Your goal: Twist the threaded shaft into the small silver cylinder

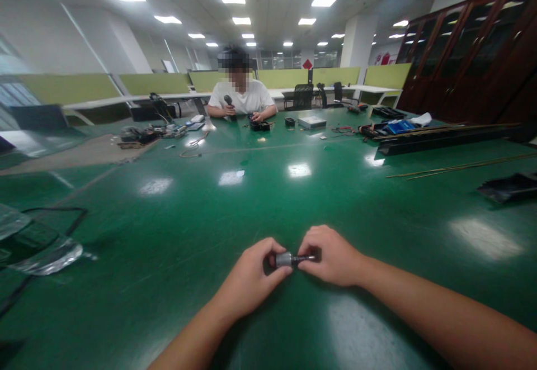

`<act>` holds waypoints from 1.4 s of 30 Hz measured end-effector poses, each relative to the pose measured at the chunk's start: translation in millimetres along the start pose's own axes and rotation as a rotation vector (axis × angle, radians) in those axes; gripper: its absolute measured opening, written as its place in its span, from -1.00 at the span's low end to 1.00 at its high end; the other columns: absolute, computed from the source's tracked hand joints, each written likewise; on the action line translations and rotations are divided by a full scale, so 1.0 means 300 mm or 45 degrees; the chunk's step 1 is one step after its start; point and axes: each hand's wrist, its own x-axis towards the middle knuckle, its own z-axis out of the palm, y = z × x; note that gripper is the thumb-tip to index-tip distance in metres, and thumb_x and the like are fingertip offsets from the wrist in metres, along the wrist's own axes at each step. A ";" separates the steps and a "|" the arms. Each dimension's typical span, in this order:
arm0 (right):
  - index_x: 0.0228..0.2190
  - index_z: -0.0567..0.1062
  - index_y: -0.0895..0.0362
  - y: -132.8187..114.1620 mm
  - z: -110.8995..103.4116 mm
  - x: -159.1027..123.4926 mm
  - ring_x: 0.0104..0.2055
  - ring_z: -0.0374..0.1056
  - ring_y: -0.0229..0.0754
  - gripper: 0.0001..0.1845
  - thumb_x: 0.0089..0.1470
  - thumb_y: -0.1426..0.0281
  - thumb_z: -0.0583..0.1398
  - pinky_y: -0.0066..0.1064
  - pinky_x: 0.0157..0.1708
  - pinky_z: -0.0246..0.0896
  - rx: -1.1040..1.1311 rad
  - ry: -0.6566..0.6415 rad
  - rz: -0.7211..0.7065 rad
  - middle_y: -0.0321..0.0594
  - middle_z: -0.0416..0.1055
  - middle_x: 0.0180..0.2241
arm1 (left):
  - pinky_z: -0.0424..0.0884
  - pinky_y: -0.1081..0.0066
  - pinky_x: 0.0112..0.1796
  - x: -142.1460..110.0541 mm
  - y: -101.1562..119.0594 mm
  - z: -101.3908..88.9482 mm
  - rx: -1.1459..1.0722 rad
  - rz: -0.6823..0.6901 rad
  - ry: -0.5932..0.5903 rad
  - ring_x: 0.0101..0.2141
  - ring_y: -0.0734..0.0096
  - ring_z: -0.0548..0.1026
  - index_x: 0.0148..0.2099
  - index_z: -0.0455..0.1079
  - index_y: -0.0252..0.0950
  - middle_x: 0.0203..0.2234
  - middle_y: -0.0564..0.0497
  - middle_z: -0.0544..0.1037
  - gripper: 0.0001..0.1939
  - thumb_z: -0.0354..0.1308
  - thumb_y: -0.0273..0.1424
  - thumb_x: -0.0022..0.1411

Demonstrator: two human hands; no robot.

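Note:
Over the near part of the green table, my left hand [255, 272] curls its thumb and fingers round a small silver metal cylinder [283, 259]. From the cylinder's right end runs a thin dark shaft-like part [302, 258], which looks ridged. My right hand [329, 255] pinches this dark part between thumb and fingers. The piece lies roughly level between both hands. Whether the cylinder and the dark part are joined or separate I cannot tell, and fingers cover some of each.
Across the green table [201, 208] a person in a white shirt [245, 99] handles dark items. A clear plastic-looking object [37, 241] stands at left. Tools and parts [146, 133] lie at back left. A black channel [444, 140], thin rods [465, 166] and a black tray-like piece [509, 187] lie right.

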 end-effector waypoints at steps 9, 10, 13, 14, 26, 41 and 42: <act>-0.46 0.51 0.12 -0.002 -0.009 -0.001 -0.34 0.34 -0.20 -0.89 -0.09 0.45 0.35 -0.32 -0.22 0.09 0.001 0.007 0.012 -0.30 0.47 -0.46 | 0.30 0.40 -0.28 0.003 -0.002 0.000 0.002 -0.001 0.004 -0.32 0.34 0.45 -0.21 0.39 -0.27 -0.36 0.06 0.48 -0.86 0.24 -0.38 0.18; -0.46 0.51 0.12 -0.002 -0.010 -0.002 -0.34 0.34 -0.20 -0.89 -0.09 0.44 0.35 -0.32 -0.22 0.09 0.000 0.005 0.012 -0.31 0.47 -0.46 | 0.30 0.40 -0.28 0.004 -0.001 0.001 0.004 0.000 0.005 -0.32 0.34 0.45 -0.22 0.39 -0.27 -0.36 0.06 0.48 -0.87 0.24 -0.38 0.17; -0.46 0.51 0.12 -0.001 -0.014 -0.005 -0.35 0.34 -0.20 -0.89 -0.10 0.45 0.35 -0.32 -0.22 0.09 -0.003 0.001 0.014 -0.31 0.47 -0.46 | 0.30 0.40 -0.28 0.004 0.003 0.002 0.003 -0.007 0.008 -0.33 0.34 0.45 -0.22 0.39 -0.27 -0.37 0.06 0.48 -0.87 0.24 -0.39 0.17; -0.46 0.51 0.12 0.000 -0.015 -0.006 -0.34 0.34 -0.20 -0.89 -0.10 0.45 0.35 -0.32 -0.22 0.09 -0.004 0.000 0.015 -0.31 0.47 -0.46 | 0.30 0.40 -0.28 0.004 0.003 0.003 0.001 -0.010 0.009 -0.33 0.34 0.45 -0.21 0.39 -0.27 -0.37 0.06 0.48 -0.86 0.24 -0.39 0.17; -0.47 0.50 0.12 -0.004 -0.017 -0.004 -0.35 0.33 -0.21 -0.90 -0.10 0.44 0.34 -0.33 -0.22 0.09 -0.048 -0.019 0.040 -0.32 0.46 -0.47 | 0.30 0.40 -0.29 0.003 0.000 -0.002 0.007 -0.005 -0.001 -0.33 0.35 0.44 -0.21 0.39 -0.27 -0.37 0.06 0.48 -0.87 0.24 -0.39 0.18; -0.46 0.46 0.12 0.001 -0.024 -0.008 -0.35 0.31 -0.21 -0.89 -0.09 0.45 0.32 -0.32 -0.21 0.07 -0.096 -0.029 0.059 -0.33 0.44 -0.47 | 0.32 0.40 -0.28 0.000 -0.004 -0.002 0.037 0.040 0.055 -0.34 0.34 0.45 -0.22 0.39 -0.27 -0.37 0.04 0.50 -0.88 0.23 -0.39 0.17; -0.46 0.46 0.12 0.002 -0.023 -0.007 -0.35 0.31 -0.21 -0.89 -0.08 0.45 0.32 -0.32 -0.21 0.07 -0.100 -0.027 0.060 -0.33 0.44 -0.46 | 0.33 0.40 -0.28 0.000 -0.003 -0.003 0.044 0.041 0.062 -0.33 0.34 0.45 -0.23 0.39 -0.27 -0.37 0.04 0.50 -0.88 0.22 -0.39 0.17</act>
